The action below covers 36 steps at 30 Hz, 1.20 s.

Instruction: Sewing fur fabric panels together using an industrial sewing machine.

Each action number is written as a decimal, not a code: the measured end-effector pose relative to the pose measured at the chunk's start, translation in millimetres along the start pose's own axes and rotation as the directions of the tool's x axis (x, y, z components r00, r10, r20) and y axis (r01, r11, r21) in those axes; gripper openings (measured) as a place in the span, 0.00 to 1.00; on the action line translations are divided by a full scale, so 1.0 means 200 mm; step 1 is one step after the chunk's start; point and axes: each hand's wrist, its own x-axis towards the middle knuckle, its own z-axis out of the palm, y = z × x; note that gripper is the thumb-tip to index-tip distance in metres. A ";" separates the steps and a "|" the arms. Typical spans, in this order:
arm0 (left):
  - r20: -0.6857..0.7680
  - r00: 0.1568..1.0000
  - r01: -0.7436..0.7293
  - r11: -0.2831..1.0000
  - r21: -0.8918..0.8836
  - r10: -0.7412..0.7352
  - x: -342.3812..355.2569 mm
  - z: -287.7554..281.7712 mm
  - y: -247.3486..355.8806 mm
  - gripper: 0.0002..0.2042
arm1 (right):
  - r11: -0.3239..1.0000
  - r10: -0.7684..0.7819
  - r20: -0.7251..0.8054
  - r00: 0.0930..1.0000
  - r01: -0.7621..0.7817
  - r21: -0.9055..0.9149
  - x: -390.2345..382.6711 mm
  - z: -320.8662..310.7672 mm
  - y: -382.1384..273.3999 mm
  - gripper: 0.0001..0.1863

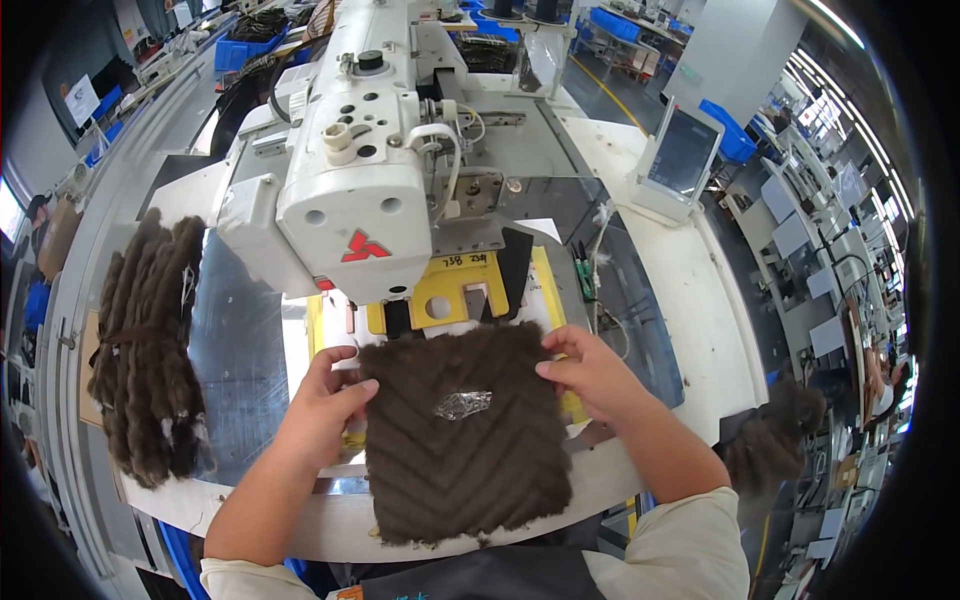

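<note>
A square brown fur piece (462,432) with a chevron pattern lies on the white worktable in front of a white sewing machine (360,170). A small clear plastic scrap (462,404) sits on the fur's middle. My left hand (325,395) pinches the fur's upper left edge. My right hand (590,370) grips its upper right edge. A yellow template plate (450,290) with cut-outs lies under the machine head, just beyond the fur.
A stack of brown fur pieces (145,350) lies at the table's left. A touchscreen panel (682,155) stands at the right rear. More fur (770,440) hangs off the right side. Blue bins and other workstations fill the background.
</note>
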 end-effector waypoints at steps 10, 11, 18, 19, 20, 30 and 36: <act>0.228 0.837 -0.426 0.331 0.842 0.497 0.00 0.14 -0.11 0.20 | 0.745 -0.162 -0.018 0.987 0.111 -0.658 -0.02 0.03 -0.04 0.19; 0.249 0.816 -0.428 0.255 0.867 0.522 0.02 0.17 -0.10 0.20 | 0.700 -0.225 -0.065 0.972 0.115 -0.705 0.01 0.02 -0.04 0.19; 0.207 0.695 -0.363 0.087 0.928 0.688 0.11 0.12 -0.15 0.20 | 0.715 -0.281 -0.055 0.958 0.171 -0.678 0.12 0.09 -0.06 0.20; 0.184 0.679 -0.353 0.096 0.931 0.711 0.11 0.10 -0.16 0.19 | 0.699 -0.295 -0.043 0.955 0.185 -0.691 0.12 0.12 -0.08 0.21; 0.182 0.681 -0.352 0.099 0.931 0.709 0.12 0.08 -0.16 0.19 | 0.682 -0.309 -0.029 0.950 0.200 -0.704 0.12 0.14 -0.09 0.21; 0.184 0.723 -0.307 0.072 0.949 0.666 0.18 0.07 -0.13 0.17 | 0.566 -0.355 0.000 0.935 0.215 -0.796 0.16 0.16 -0.14 0.24; 0.189 0.758 -0.282 0.052 0.958 0.625 0.29 0.06 -0.04 0.16 | 0.555 -0.305 0.021 0.952 0.195 -0.809 0.25 0.16 -0.21 0.24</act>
